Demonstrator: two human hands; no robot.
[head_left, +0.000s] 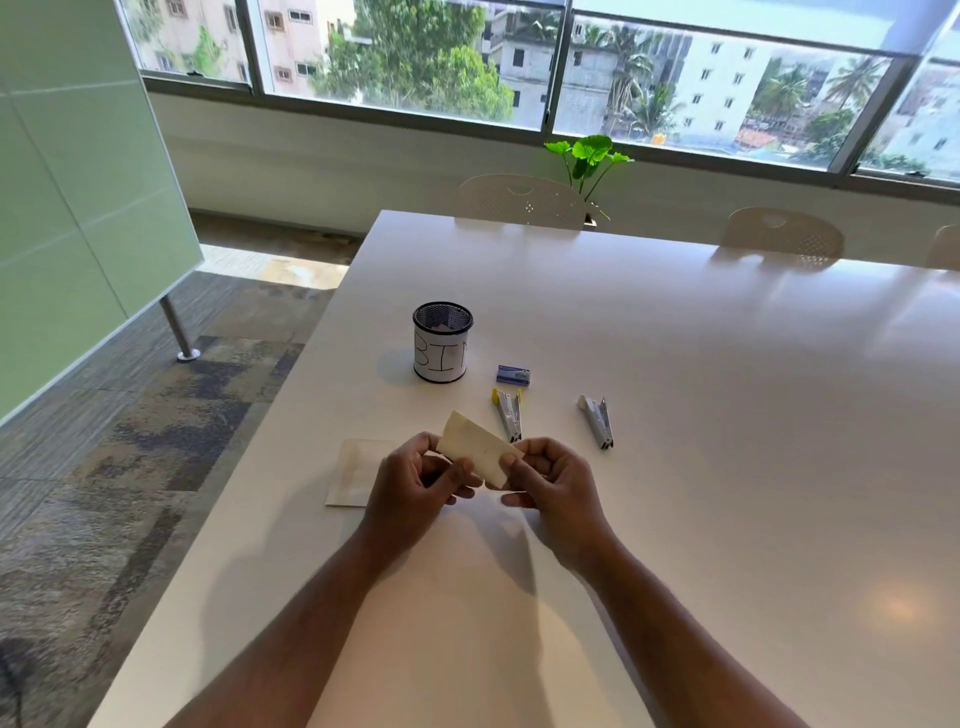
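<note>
- A person's left hand (415, 480) and right hand (548, 480) each pinch an end of a small cream paper slip (478, 448), held tilted just above the white table (675, 415).
- Two staplers (508, 414) (596, 421) lie just beyond it.
- A mesh cup (442, 343) stands farther back.

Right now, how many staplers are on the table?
2: the yellow-ended stapler lies just beyond the folded paper, the grey stapler further right. None looks hidden.

White table (675, 395), wide windows (415, 62), patterned carpet (130, 441)
</note>
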